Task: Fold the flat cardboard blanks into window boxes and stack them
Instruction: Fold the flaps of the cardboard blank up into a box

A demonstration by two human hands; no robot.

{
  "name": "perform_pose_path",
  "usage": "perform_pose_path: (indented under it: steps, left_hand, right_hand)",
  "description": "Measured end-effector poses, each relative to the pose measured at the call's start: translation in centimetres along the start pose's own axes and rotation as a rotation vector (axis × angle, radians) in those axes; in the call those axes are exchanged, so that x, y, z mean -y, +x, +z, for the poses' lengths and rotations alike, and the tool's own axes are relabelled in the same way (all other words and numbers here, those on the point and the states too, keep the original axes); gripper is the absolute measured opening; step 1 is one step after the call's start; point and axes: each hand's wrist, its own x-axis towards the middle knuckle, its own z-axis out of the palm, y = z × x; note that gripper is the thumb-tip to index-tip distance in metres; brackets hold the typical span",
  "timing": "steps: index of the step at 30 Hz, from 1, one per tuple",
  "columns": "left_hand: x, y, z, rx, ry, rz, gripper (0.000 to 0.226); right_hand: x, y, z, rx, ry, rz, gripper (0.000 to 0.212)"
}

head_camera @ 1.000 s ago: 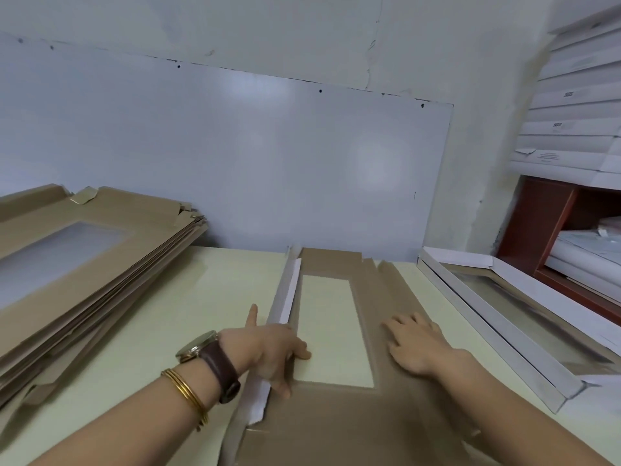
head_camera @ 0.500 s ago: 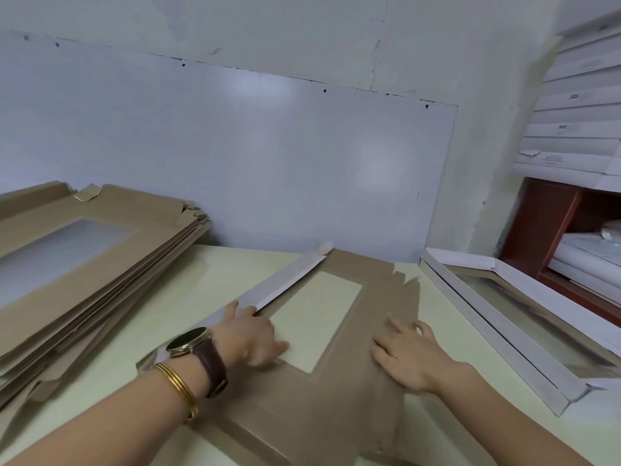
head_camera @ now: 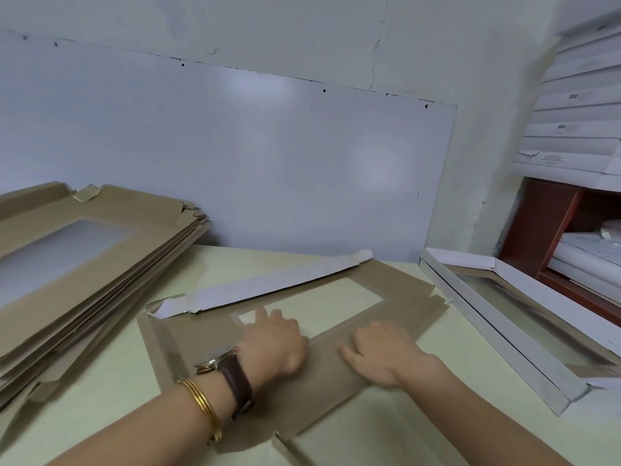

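We judge this to be a small packing workroom or stockroom. A deep stack of flat cardboard blanks (head_camera: 84,264), each with a window cut-out, fills the left of a pale worktop (head_camera: 100,398). A single blank (head_camera: 188,358) lies spread out on the same surface. A folded window box (head_camera: 487,331), white on its walls, sits at the right edge. Beyond it stands a reddish wooden shelf unit (head_camera: 537,223) holding white stock, with flat white boxes (head_camera: 578,105) piled above, some bearing small labels. A plain white board (head_camera: 235,163) stands against a cracked plaster wall (head_camera: 470,45).
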Motion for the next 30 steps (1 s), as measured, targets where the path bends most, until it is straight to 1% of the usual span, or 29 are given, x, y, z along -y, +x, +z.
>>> perform_pose_path:
  steps: [2, 4, 7, 9, 15, 20, 26, 30]
  left_hand:
    - [-1.4, -0.5, 0.1, 0.107, 0.0, 0.007, 0.056]
    - [-2.4, -0.8, 0.6, 0.161, -0.005, -0.039, 0.067]
    - [-2.9, -0.9, 1.7, 0.146, 0.022, -0.1, 0.078]
    - [-2.5, -0.7, 2.2, 0.135, 0.043, -0.087, 0.083]
    - [0.3, 1.0, 2.7, 0.197, -0.027, -0.005, 0.089]
    - [1.9, 1.6, 2.0, 0.242, -0.055, 0.076, 0.089]
    - [4.2, 2.0, 1.1, 0.317, -0.105, 0.159, 0.088]
    - [5.5, 2.6, 0.5, 0.369, -0.119, 0.194, 0.088]
  right_hand:
    - [-0.1, 0.6, -0.1, 0.013, 0.013, 0.013, 0.053]
    - [-0.3, 1.3, -0.2, 0.049, 0.026, 0.03, 0.053]
    - [-0.9, 2.0, -0.1, 0.121, 0.067, 0.053, 0.048]
    - [-1.4, 2.3, 0.0, 0.154, 0.103, 0.058, 0.04]
    - [-2.7, 2.8, 0.6, 0.169, 0.207, 0.059, 0.028]
    - [-3.7, 3.4, 1.0, 0.177, 0.261, 0.094, 0.027]
    - [-5.0, 2.8, 1.5, 0.247, 0.266, 0.134, 0.051]
    - [-5.5, 2.2, 1.8, 0.294, 0.251, 0.127, 0.057]
